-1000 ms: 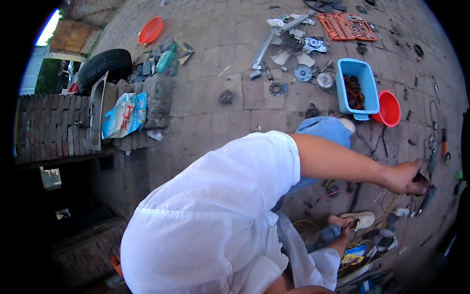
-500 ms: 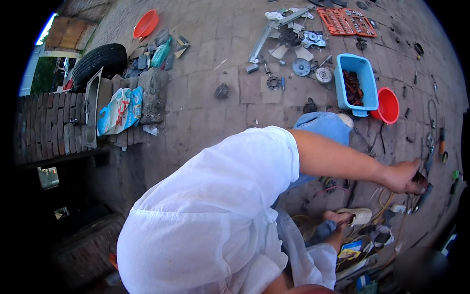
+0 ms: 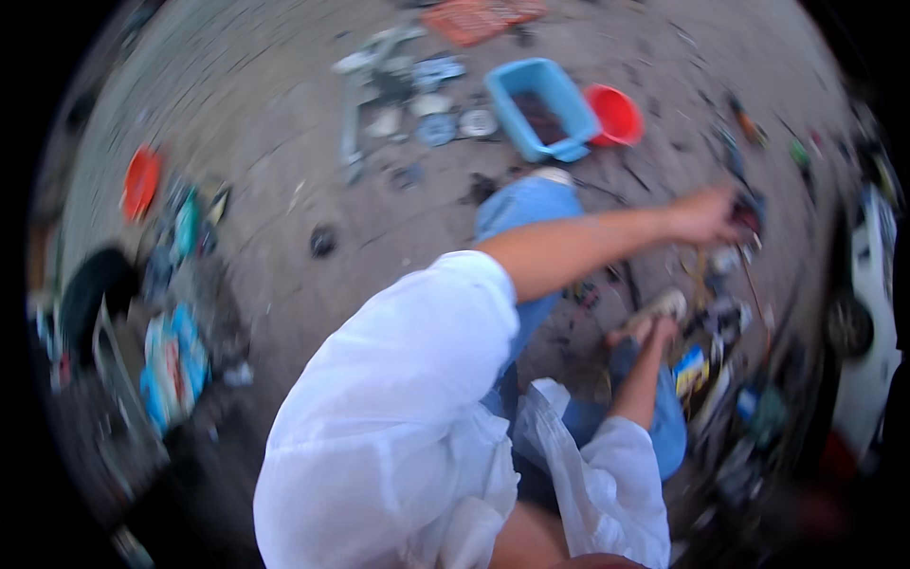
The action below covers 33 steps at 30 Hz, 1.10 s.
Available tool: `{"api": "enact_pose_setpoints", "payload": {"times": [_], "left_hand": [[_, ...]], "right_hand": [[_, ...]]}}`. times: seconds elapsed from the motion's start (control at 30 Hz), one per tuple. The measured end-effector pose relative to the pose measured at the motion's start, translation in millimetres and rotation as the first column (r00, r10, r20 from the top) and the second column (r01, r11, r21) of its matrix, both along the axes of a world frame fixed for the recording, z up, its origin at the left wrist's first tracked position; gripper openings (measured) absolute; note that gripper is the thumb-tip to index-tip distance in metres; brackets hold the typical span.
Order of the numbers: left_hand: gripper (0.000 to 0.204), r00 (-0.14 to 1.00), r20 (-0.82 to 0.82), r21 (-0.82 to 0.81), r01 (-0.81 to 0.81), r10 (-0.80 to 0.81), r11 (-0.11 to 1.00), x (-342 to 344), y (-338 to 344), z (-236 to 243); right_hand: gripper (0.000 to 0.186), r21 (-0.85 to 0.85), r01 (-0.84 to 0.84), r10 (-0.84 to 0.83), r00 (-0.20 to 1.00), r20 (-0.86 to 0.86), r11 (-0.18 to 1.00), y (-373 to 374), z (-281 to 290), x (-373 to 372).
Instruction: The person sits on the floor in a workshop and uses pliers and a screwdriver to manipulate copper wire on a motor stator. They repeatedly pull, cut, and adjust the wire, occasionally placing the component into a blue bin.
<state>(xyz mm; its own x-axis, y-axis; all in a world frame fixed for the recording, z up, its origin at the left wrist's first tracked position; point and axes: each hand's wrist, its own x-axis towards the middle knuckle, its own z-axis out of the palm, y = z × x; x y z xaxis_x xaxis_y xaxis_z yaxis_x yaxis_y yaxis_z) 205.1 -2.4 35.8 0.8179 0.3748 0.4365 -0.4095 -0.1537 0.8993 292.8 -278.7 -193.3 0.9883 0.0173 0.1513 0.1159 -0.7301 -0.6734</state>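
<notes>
Dark red and blurred, a small object (image 3: 749,211) is at the fingers of the outstretched left hand (image 3: 703,216), above cluttered paving (image 3: 270,123), apart from the red bowl (image 3: 618,118) and light blue tub (image 3: 571,151). Fingers appear bent; grip cannot be confirmed. A loose hold could let the object drop among scattered parts. Right hand (image 3: 664,328) is near the beige shoe (image 3: 671,303); finger opening and any contents indistinct. Toolbox cut off above.

Orange basin (image 3: 141,182), dark tyre (image 3: 95,289), blue-and-white bag (image 3: 178,370) at left, white car (image 3: 874,284) at right
</notes>
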Motion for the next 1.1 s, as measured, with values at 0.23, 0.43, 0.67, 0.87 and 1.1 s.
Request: {"api": "enact_pose_setpoints", "payload": {"times": [0.23, 0.43, 0.67, 0.87, 1.1], "left_hand": [[0.061, 0.881, -0.159, -0.059, 0.443, -0.447, 0.895, -56.7, -21.8, 21.2], [0.056, 0.894, -0.15, -0.124, 0.407, -0.422, 0.905, -69.3, -6.3, 23.2], [0.057, 0.986, -0.101, 0.491, 0.166, -0.134, 0.855, -74.3, 17.1, 7.3], [0.051, 0.913, -0.195, 0.549, 0.405, -0.359, 0.731, -83.3, 26.4, 12.4], [0.048, 0.733, -0.424, 0.435, 0.68, -0.532, 0.59, -80.9, 17.5, 12.7]], "right_hand": [[0.047, 0.588, -0.364, 0.22, 0.927, 0.304, 0.722, 108.0, 175.5, -79.3], [0.028, 0.526, -0.179, 0.178, 0.983, 0.053, 0.831, 113.1, 199.1, -132.4], [0.031, 0.306, -0.486, 0.457, 0.874, 0.167, 0.818, 90.5, 245.8, -177.6], [0.031, 0.075, -0.686, 0.689, 0.713, -0.127, 0.724, 80.5, 305.0, -150.1], [0.026, -0.048, -0.785, 0.766, 0.614, -0.192, 0.617, 76.0, 296.1, -113.2]]}}
